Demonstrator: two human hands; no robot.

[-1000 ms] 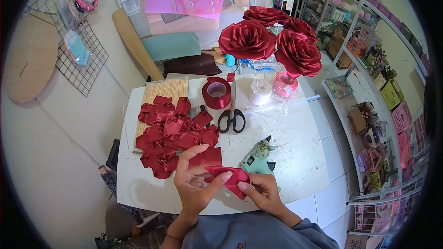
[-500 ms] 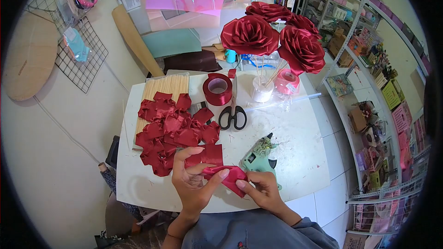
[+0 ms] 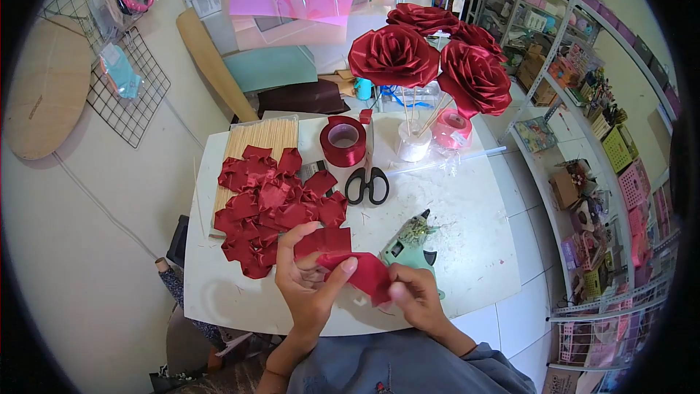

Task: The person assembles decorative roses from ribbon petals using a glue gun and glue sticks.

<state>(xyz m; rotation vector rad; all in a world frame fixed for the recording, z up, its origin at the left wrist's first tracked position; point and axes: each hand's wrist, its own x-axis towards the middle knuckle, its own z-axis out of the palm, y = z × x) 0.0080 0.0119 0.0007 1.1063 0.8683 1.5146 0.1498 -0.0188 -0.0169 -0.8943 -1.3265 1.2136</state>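
A piece of red satin ribbon (image 3: 368,276) is pinched between the thumb and fingers of my left hand (image 3: 305,288), with the index finger raised. At the ribbon's right end, my right hand (image 3: 419,298) closes thumb and curled fingers on its edge; the thumb is a little blurred. Just behind my left hand lie flat cut ribbon pieces (image 3: 329,241). A pile of folded red ribbon petals (image 3: 270,204) is to their left. The mint-green glue gun (image 3: 402,252) rests beyond my right hand, with tangled glue strands about its nozzle end.
Black-handled scissors (image 3: 367,186) and a red ribbon roll (image 3: 343,142) lie mid-table. Wooden sticks (image 3: 266,133) are at the back left. Several red ribbon roses (image 3: 397,56) stand on sticks in a white holder (image 3: 413,144), beside a pink tape roll (image 3: 452,129). Shelves (image 3: 561,211) line the right side.
The ribbon piece is turned and spread flatter, showing more of its face. My right thumb has shifted from on top of the ribbon to its right edge.
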